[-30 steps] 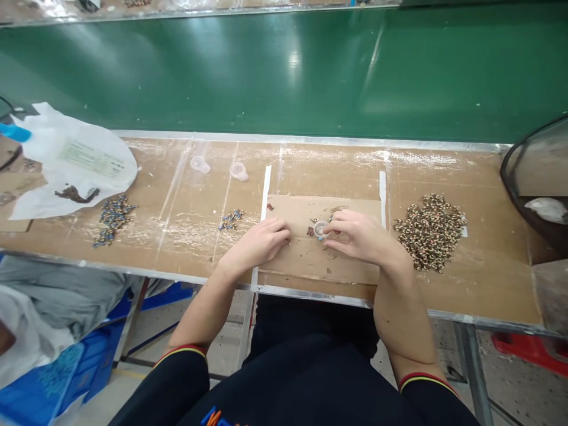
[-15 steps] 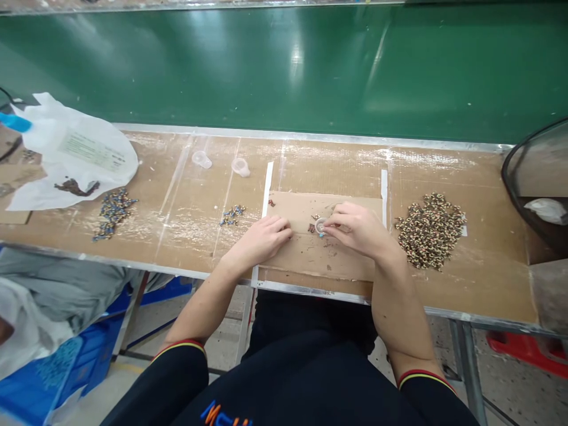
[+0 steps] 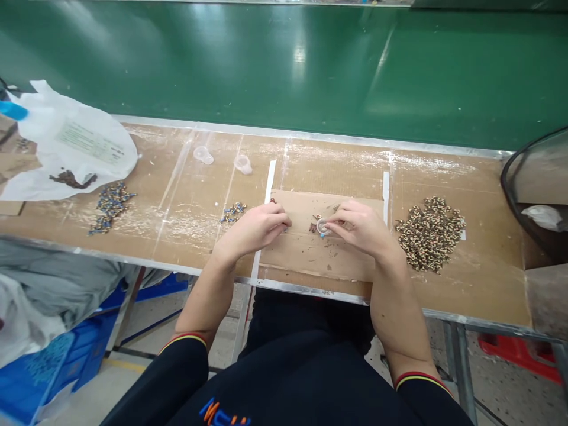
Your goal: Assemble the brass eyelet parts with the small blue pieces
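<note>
My left hand (image 3: 265, 228) is over the left part of a cardboard sheet (image 3: 302, 260), fingertips pinched on something too small to make out. On the right of the sheet, my right hand (image 3: 355, 223) pinches the edge of a small clear round cup (image 3: 322, 226) with a blue spot at its lower edge. A few reddish-brown bits (image 3: 313, 227) lie just left of the cup. Left of the sheet sits a small group of blue and gold pieces (image 3: 234, 212). A large heap of gold and dark pieces (image 3: 430, 234) lies to the right.
Two clear plastic cups (image 3: 203, 155) (image 3: 243, 164) stand toward the back. At the left are a white bag (image 3: 84, 139) and a larger blue-gold pile (image 3: 110, 204). A green surface (image 3: 266, 71) runs behind the table. A dark-rimmed object (image 3: 506, 177) stands at the right.
My left hand has lifted slightly, its fingers now bunched more tightly. My right hand stays at the round cup. The whole view has shifted a little.
</note>
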### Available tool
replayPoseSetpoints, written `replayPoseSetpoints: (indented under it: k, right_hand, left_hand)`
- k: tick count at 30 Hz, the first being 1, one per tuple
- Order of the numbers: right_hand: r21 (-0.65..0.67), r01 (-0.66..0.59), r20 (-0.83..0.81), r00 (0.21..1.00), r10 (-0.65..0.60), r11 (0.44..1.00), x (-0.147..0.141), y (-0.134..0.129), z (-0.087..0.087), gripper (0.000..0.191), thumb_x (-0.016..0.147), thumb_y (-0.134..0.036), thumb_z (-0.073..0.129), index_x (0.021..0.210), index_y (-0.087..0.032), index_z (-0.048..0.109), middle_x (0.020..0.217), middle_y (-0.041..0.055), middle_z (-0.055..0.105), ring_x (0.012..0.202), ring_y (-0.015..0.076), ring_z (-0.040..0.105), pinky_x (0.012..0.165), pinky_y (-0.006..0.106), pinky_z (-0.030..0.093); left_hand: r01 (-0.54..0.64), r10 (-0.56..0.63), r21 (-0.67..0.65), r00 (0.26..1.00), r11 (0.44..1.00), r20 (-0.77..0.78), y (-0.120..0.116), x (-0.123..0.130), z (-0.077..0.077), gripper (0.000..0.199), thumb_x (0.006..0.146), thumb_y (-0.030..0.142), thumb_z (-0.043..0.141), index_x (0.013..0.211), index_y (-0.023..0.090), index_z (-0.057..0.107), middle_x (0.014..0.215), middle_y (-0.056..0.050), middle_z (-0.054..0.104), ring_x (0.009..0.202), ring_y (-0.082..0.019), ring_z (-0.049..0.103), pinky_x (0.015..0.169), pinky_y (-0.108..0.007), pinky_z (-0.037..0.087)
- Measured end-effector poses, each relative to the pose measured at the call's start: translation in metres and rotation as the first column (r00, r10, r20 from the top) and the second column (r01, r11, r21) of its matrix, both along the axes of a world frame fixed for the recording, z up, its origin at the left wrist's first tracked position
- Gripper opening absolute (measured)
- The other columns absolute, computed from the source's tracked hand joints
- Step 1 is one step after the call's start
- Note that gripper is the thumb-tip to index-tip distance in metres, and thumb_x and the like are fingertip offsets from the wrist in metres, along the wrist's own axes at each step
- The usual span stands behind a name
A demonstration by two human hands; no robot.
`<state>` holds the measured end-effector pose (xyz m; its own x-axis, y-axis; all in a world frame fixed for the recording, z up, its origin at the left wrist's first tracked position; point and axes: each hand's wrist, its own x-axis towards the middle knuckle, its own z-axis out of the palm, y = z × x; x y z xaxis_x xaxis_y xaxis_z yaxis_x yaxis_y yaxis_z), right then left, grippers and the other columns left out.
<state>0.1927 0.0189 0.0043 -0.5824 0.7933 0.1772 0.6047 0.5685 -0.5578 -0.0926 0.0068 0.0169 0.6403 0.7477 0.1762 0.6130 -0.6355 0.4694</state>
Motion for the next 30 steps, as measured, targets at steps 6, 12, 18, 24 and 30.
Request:
replayPoseSetpoints:
  k: [6, 12, 18, 24, 30]
  right_hand:
    - [0.005, -0.018, -0.008, 1.000, 0.018, 1.000, -0.003, 0.000, 0.000, 0.016, 0.096, -0.028, 0.065, 0.088, -0.023, 0.078, 0.081, 0.0052, 0.071, 0.078, 0.0193, 0.065, 0.069, 0.031, 0.047]
    - [0.014, -0.008, -0.037, 0.999, 0.009, 1.000, -0.001, 0.001, -0.001, 0.015, 0.096, -0.030, 0.066, 0.090, -0.023, 0.078, 0.084, 0.0059, 0.074, 0.081, 0.0209, 0.068, 0.074, 0.034, 0.052]
    - [-0.007, -0.011, -0.057, 0.998, 0.011, 1.000, -0.002, 0.000, 0.002, 0.015, 0.097, -0.030, 0.065, 0.090, -0.024, 0.078, 0.085, 0.0062, 0.075, 0.082, 0.0211, 0.070, 0.073, 0.034, 0.053]
    - [-0.035, 0.008, -0.057, 0.998, -0.010, 0.999, -0.001, 0.000, 0.004, 0.017, 0.097, -0.031, 0.064, 0.087, -0.025, 0.077, 0.082, 0.0052, 0.073, 0.078, 0.0202, 0.068, 0.070, 0.034, 0.052]
    - [-0.020, 0.008, -0.085, 0.996, -0.009, 1.000, 0.000, 0.001, 0.002, 0.019, 0.097, -0.032, 0.064, 0.086, -0.022, 0.077, 0.080, 0.0060, 0.072, 0.076, 0.0200, 0.068, 0.068, 0.033, 0.052]
  left_hand:
    - [-0.014, 0.067, -0.120, 0.890, 0.993, 0.451, 0.008, 0.032, 0.011, 0.015, 0.093, 0.030, 0.073, 0.084, 0.018, 0.071, 0.077, -0.002, 0.072, 0.070, -0.012, 0.064, 0.068, -0.026, 0.053]
    - [0.015, 0.219, -0.281, 0.583, 0.960, 0.782, 0.027, 0.065, -0.011, 0.036, 0.091, 0.053, 0.072, 0.086, 0.018, 0.065, 0.089, -0.006, 0.075, 0.080, -0.014, 0.072, 0.071, -0.027, 0.060]
    - [0.079, 0.345, -0.422, 0.451, 0.903, 0.823, 0.024, 0.064, -0.033, 0.038, 0.086, 0.052, 0.079, 0.084, 0.017, 0.064, 0.077, -0.002, 0.073, 0.064, -0.010, 0.069, 0.060, -0.022, 0.058]
    - [-0.027, 0.413, -0.443, 0.417, 0.896, 0.810, 0.025, 0.062, -0.045, 0.039, 0.083, 0.055, 0.081, 0.093, 0.018, 0.076, 0.074, -0.001, 0.071, 0.063, -0.010, 0.068, 0.061, -0.023, 0.059]
    - [0.038, 0.379, -0.432, 0.418, 0.901, 0.826, 0.023, 0.062, -0.047, 0.033, 0.085, 0.047, 0.081, 0.103, 0.019, 0.077, 0.085, -0.003, 0.074, 0.075, -0.012, 0.071, 0.070, -0.026, 0.062]
